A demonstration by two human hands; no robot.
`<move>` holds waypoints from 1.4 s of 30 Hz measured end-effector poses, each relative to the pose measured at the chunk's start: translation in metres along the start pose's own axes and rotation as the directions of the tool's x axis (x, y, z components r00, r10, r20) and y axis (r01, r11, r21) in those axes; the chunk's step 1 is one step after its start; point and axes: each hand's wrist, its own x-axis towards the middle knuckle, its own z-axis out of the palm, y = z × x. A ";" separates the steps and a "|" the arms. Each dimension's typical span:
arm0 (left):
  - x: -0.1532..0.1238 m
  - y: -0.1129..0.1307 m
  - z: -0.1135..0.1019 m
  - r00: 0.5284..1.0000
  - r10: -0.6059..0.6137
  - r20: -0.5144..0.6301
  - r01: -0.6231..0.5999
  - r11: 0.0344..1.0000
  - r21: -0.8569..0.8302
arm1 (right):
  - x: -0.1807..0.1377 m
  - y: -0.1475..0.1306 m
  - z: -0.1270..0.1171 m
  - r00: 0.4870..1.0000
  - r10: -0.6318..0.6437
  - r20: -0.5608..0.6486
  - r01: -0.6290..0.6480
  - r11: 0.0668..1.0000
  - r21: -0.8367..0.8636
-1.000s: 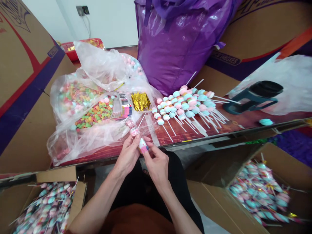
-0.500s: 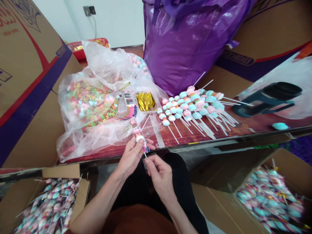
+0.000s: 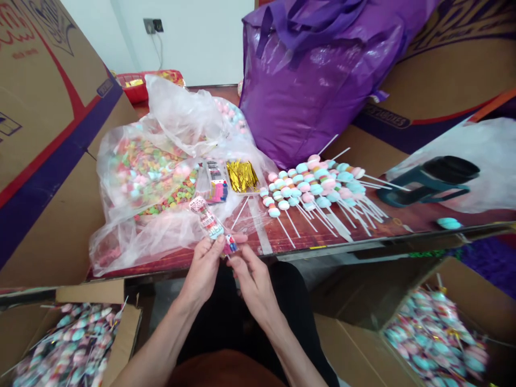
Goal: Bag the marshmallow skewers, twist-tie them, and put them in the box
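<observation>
**Both hands pinching a sleeved marshmallow skewer**

The left hand is grasping the sleeved marshmallow skewer by its middle, thumb on top; the right hand is pinching its lower end, whether by stick or film I cannot tell. The packet is slanting above the near edge of the table. Handling it well is probably meaning light thumb pressure, sparing the soft puffs, and film gathering evenly around the stick. The printed plastic is looking thin and glossy. Nearby, flat metallic gold twist ties are glinting, matte pastel marshmallow skewers are lying heaped, and small gummy rings are spilling inside crinkled clear plastic.
</observation>
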 end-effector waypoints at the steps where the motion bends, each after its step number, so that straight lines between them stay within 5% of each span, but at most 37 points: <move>1: -0.001 0.003 -0.003 1.000 0.002 0.027 -0.002 1.000 0.008 | 0.004 -0.003 0.004 1.000 0.028 0.003 -0.028 0.996 0.084; 4: -0.005 0.015 -0.014 0.985 -0.043 0.165 0.050 0.998 -0.037 | 0.012 -0.009 0.017 0.985 0.143 0.092 -0.168 0.905 0.392; 6: -0.006 0.022 -0.023 0.976 -0.040 0.213 0.058 0.995 -0.079 | 0.016 -0.013 0.020 0.957 0.166 0.236 -0.254 0.873 0.417; 8: -0.005 0.028 -0.028 0.984 0.015 0.178 0.007 0.993 -0.120 | 0.025 -0.019 0.013 0.930 0.104 0.353 -0.179 0.966 0.185; 10: -0.002 0.031 -0.031 0.990 0.117 0.076 -0.105 0.985 -0.137 | 0.043 -0.028 -0.001 0.951 -0.001 0.308 0.072 0.973 -0.219; 12: 0.002 0.031 -0.033 0.976 0.214 -0.028 -0.215 0.974 -0.076 | 0.072 -0.040 -0.018 0.980 -0.163 0.116 0.199 0.762 -0.617; 14: 0.005 0.027 -0.035 0.971 0.232 -0.049 -0.230 0.972 0.045 | 0.108 -0.051 -0.030 0.961 -0.270 -0.058 0.094 0.517 -0.851; 17: 0.009 0.015 -0.037 0.983 0.180 -0.018 -0.175 0.972 0.154 | 0.160 -0.060 -0.038 0.977 -0.166 -0.130 -0.089 0.232 -0.969; 19: 0.011 0.007 -0.037 0.986 0.162 -0.033 -0.157 0.981 0.112 | 0.183 -0.060 -0.038 0.991 -0.046 -0.127 -0.119 0.157 -0.980; 26: 0.014 0.005 -0.036 0.996 0.070 -0.058 -0.076 0.991 -0.112 | 0.193 -0.047 -0.040 0.992 0.002 -0.129 -0.128 0.118 -0.985; 42: 0.010 0.009 -0.027 0.974 0.115 -0.195 -0.145 0.979 -0.146 | 0.193 -0.045 -0.043 0.995 -0.011 -0.101 -0.100 0.104 -0.990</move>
